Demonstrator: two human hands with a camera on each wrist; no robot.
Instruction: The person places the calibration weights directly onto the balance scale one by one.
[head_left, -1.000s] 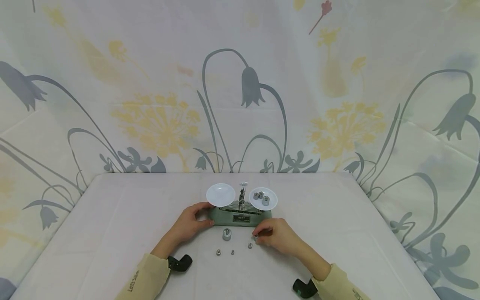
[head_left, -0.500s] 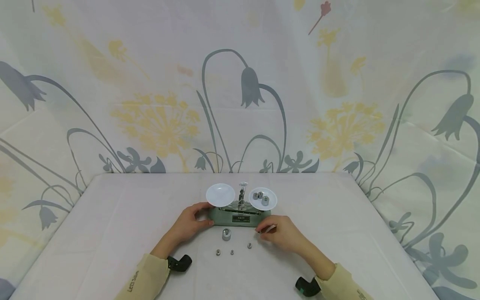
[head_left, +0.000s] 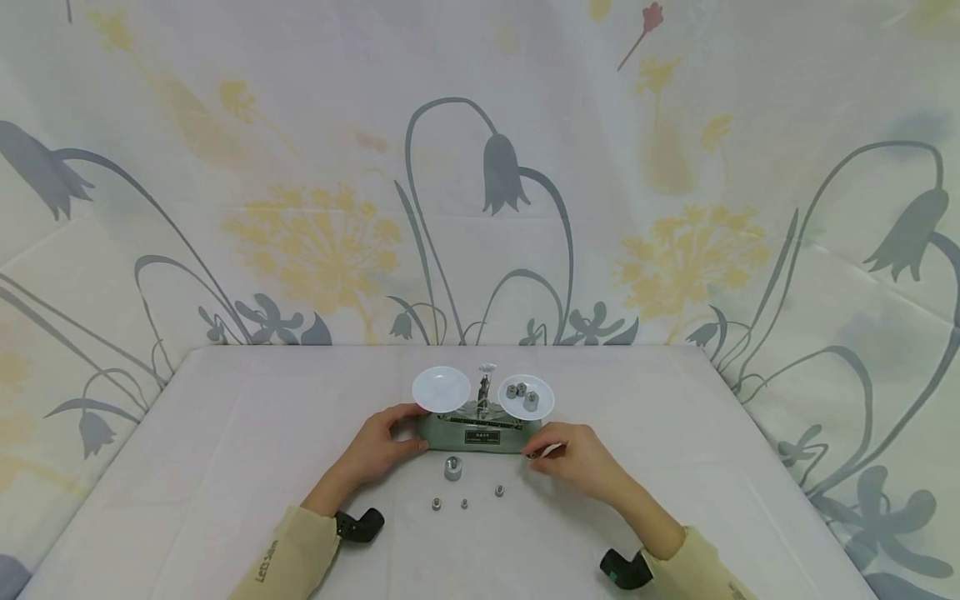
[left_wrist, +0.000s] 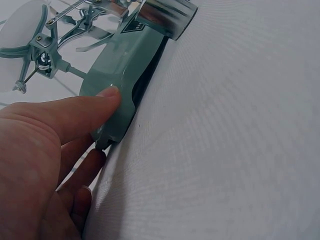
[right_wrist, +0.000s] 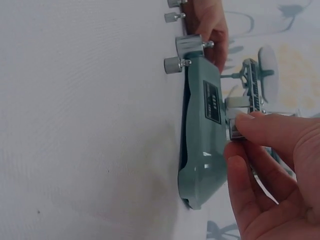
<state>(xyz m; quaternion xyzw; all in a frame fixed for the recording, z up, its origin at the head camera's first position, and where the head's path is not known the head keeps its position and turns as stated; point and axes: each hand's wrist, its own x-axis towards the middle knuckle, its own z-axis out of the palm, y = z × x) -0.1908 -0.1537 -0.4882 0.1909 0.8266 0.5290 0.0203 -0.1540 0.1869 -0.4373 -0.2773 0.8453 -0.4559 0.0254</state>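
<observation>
A green balance scale (head_left: 442,435) stands on the table with two white pans. My left hand (head_left: 378,446) grips the base's left end, its thumb on the front face in the left wrist view and fingers round the end. Between the thumb and fingertips of my right hand (head_left: 576,460) is a small metal weight (right_wrist: 234,131), pinched near the front right of the base and mostly covered in the head view. Three weights (head_left: 532,402) sit in the right pan (head_left: 545,392); the left pan (head_left: 441,388) holds nothing.
A larger metal weight (head_left: 453,469) stands in front of the base. Nearer me are three small weights, the right one (head_left: 499,491), the middle one (head_left: 464,503) and the left one (head_left: 437,504). A patterned curtain (head_left: 337,167) hangs behind the white-covered table (head_left: 262,400).
My right hand has lifted the small weight from beside the others and carried it right and slightly away from me, toward the scale's right end. The left hand has stayed in place.
</observation>
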